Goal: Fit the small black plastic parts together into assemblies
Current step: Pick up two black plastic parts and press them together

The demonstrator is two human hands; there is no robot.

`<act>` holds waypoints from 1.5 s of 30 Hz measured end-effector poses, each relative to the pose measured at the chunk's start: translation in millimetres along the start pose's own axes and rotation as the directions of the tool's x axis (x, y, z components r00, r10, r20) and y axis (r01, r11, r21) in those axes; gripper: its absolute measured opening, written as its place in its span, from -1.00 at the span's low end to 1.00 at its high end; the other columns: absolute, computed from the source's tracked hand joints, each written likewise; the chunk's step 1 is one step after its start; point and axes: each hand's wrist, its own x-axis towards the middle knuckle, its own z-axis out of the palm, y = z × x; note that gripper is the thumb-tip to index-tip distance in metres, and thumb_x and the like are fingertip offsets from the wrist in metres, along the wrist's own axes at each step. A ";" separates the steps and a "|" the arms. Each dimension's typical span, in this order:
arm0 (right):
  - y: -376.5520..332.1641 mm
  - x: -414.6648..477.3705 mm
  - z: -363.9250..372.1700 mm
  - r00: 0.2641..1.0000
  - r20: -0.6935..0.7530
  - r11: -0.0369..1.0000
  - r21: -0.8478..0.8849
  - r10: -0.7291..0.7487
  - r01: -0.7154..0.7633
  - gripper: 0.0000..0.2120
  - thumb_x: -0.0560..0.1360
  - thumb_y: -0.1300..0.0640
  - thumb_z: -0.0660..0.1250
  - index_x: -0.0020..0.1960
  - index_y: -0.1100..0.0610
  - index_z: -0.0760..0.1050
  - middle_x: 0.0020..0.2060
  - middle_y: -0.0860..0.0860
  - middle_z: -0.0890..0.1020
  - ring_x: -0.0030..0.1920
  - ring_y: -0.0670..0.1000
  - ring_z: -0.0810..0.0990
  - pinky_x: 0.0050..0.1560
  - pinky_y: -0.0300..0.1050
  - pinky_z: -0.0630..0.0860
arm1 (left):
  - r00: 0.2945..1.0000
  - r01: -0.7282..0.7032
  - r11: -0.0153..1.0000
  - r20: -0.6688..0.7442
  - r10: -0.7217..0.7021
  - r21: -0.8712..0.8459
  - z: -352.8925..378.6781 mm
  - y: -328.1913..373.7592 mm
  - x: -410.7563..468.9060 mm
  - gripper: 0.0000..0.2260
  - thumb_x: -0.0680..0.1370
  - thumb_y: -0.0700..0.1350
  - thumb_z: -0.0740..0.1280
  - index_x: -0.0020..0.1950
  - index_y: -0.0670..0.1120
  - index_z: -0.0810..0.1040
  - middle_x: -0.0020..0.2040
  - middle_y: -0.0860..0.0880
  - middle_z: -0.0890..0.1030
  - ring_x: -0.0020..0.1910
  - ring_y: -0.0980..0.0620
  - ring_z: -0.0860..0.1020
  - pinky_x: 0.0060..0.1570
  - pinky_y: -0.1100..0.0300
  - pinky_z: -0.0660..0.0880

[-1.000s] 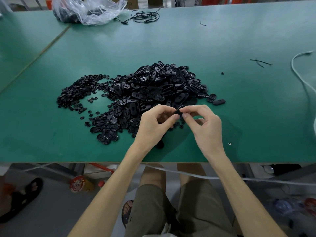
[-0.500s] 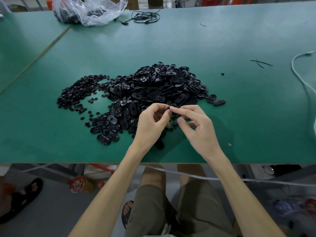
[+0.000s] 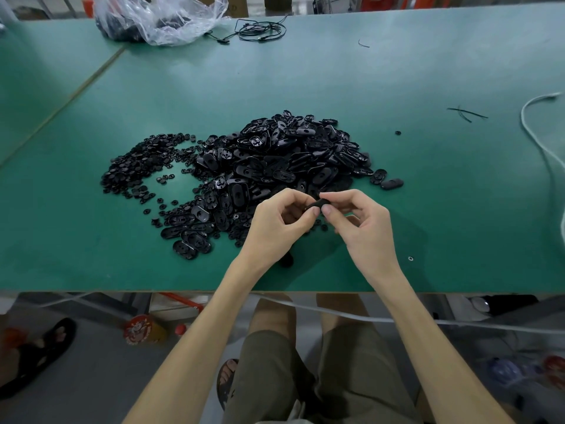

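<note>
At the lower left of the frame, below the table edge, we see a dark sandal point(image 3: 36, 356) on the grey floor. At the upper left, a crumpled clear plastic bag point(image 3: 159, 19) with dark contents lies on the green table point(image 3: 305, 71).

Left of centre we see a loose scatter of small round black parts point(image 3: 137, 166), running on its right side into a taller heap of oval black parts point(image 3: 281, 154) at the middle of the frame. Above the heap, at the top edge, lies a coiled black cord point(image 3: 260, 30).

Just below the heap, the person's left hand point(image 3: 275, 228) and right hand point(image 3: 363, 231) meet above the table. Both hold one small black part point(image 3: 318, 205) between them, each pinching it with thumb and forefinger while the other fingers curl loosely inward. We cannot tell whether it is a single part or two fitted together. Under the hands, the person's olive shorts point(image 3: 336, 377) fill the bottom centre.

Right of the heap, a lone oval part point(image 3: 392, 183) lies just beside its edge, and a single round part point(image 3: 397, 132) sits apart above it. A screw head point(image 3: 410, 258) shows in the tabletop near the right wrist. Farther right lie thin black strands point(image 3: 466, 113), and a white cable point(image 3: 538, 139) curves down the right edge of the frame.
</note>
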 end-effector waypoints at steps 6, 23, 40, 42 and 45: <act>0.3 -0.1 1.2 1.000 0.004 1.000 -0.006 -0.017 0.017 -0.82 0.55 0.30 0.49 0.10 0.09 0.70 -0.08 -0.08 0.73 -0.03 -0.06 0.70 0.06 0.05 0.65 | 1.000 -0.002 1.000 0.001 0.002 0.008 1.2 -3.1 0.1 -0.92 0.59 -0.25 0.44 -0.01 -0.07 0.62 -0.20 -0.07 0.66 -0.22 -0.17 0.62 -0.20 0.06 0.55; -3.9 -1.5 3.9 0.997 0.033 0.996 -0.059 -0.071 0.073 -0.75 0.53 0.30 0.50 0.07 -0.03 0.69 -0.15 -0.12 0.72 -0.09 -0.05 0.70 0.01 -0.04 0.64 | 0.998 -0.054 0.996 -0.021 0.056 0.076 0.5 -5.2 0.1 -0.90 0.53 -0.31 0.41 -0.07 -0.12 0.60 -0.23 0.04 0.58 -0.34 0.19 0.45 -0.29 0.34 0.39; -2.3 -0.9 0.3 0.996 -0.020 0.997 -0.006 -0.082 0.081 -0.74 0.56 0.33 0.45 -0.03 -0.04 0.71 -0.09 -0.04 0.68 -0.06 0.00 0.67 -0.05 0.00 0.61 | 0.999 -0.046 0.999 -0.007 0.046 -0.012 -1.3 -1.5 0.5 -0.87 0.60 -0.27 0.44 0.06 -0.04 0.67 -0.13 -0.04 0.67 -0.21 -0.01 0.65 -0.14 0.12 0.59; -2.8 -0.4 0.2 0.996 0.002 0.996 -0.027 -0.089 0.089 -0.73 0.57 0.35 0.43 -0.04 -0.01 0.73 -0.09 -0.09 0.67 -0.06 -0.01 0.66 -0.08 -0.03 0.60 | 0.999 -0.045 0.999 -0.026 0.045 -0.003 -1.2 -1.5 0.8 -0.83 0.60 -0.28 0.44 0.03 0.00 0.65 -0.12 -0.05 0.67 -0.19 -0.08 0.65 -0.13 0.04 0.61; -3.5 -0.8 2.0 0.994 0.031 0.991 -0.074 -0.108 0.110 -0.71 0.55 0.40 0.41 -0.07 0.03 0.73 -0.08 -0.08 0.65 -0.05 -0.03 0.65 -0.13 -0.21 0.52 | 0.998 -0.039 0.999 -0.049 0.040 0.016 -1.4 -2.4 0.6 -0.80 0.59 -0.29 0.43 0.00 0.03 0.64 -0.10 -0.05 0.67 -0.19 -0.09 0.64 -0.14 0.04 0.60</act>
